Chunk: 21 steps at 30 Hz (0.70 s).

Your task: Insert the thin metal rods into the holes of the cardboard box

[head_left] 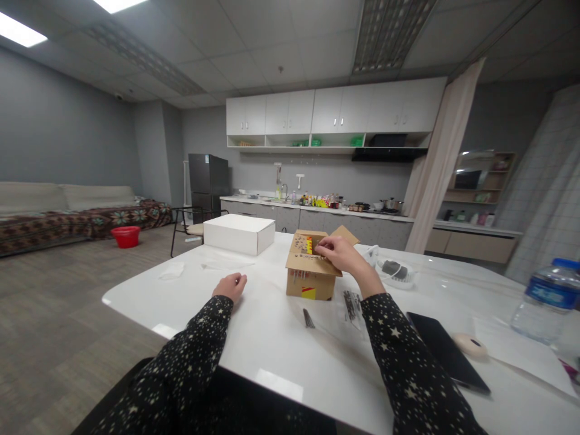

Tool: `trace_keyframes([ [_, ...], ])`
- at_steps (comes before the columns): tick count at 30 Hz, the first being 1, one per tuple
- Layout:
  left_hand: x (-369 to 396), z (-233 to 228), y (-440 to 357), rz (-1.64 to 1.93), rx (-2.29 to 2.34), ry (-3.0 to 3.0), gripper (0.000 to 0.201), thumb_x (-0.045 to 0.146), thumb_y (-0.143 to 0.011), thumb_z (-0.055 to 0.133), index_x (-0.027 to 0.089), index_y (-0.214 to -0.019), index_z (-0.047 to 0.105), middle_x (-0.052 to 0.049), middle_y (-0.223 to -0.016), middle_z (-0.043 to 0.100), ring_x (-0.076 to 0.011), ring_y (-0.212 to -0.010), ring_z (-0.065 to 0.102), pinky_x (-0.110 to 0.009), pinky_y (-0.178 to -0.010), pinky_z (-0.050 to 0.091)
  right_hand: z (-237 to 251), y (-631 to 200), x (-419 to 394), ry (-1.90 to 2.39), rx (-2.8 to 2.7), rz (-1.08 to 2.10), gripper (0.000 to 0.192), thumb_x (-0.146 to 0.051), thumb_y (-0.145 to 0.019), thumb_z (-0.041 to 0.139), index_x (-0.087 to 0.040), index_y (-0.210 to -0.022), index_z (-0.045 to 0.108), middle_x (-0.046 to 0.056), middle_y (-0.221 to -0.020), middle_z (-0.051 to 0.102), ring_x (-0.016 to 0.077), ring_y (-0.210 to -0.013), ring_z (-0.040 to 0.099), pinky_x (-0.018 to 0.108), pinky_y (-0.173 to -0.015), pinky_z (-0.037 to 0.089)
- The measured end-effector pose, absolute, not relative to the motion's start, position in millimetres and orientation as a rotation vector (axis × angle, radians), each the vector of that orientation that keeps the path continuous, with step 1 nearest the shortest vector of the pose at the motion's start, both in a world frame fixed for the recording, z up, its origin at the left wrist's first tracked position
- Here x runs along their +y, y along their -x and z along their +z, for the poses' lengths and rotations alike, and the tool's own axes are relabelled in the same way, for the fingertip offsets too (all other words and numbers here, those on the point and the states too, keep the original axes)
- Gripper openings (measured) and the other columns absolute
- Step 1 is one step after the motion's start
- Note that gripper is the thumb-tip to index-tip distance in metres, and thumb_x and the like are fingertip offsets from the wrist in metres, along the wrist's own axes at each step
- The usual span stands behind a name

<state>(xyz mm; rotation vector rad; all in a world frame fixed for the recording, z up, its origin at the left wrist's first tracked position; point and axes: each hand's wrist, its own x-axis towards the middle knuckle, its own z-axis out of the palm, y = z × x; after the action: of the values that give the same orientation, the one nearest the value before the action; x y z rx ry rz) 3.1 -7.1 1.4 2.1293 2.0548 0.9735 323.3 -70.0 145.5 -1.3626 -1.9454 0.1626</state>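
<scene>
A small brown cardboard box (309, 279) with red and yellow print stands open on the white table (272, 338). My right hand (341, 254) reaches over its top, fingers pinched on something small at the box's opening; what it is I cannot make out. My left hand (230, 286) rests on the table to the left of the box, fingers curled, holding nothing. Both arms wear dark star-patterned sleeves.
A white closed box (238, 233) sits farther back on the table. A thin dark item (308, 318) and a clear packet (351, 304) lie in front of the cardboard box. A black tablet (446, 359), a water bottle (544, 301) and a white tray (394, 272) are at right.
</scene>
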Motion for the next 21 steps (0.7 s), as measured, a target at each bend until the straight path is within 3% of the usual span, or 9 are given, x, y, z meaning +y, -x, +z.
trace_keyframes([
  [21,-9,2,-4,0.965,2.059,-2.113,0.036,0.042,-0.085,0.036,0.021,-0.060,0.051,-0.003,-0.063,0.059,-0.0162,-0.065,0.053,-0.024,-0.060,0.033,140,-328,-61,1.391,-1.938,0.187,0.010,-0.021,-0.077,0.058,-0.015,-0.081,0.064,0.005,-0.075,0.068,0.0142,-0.068,0.061,0.022,-0.061,0.043],
])
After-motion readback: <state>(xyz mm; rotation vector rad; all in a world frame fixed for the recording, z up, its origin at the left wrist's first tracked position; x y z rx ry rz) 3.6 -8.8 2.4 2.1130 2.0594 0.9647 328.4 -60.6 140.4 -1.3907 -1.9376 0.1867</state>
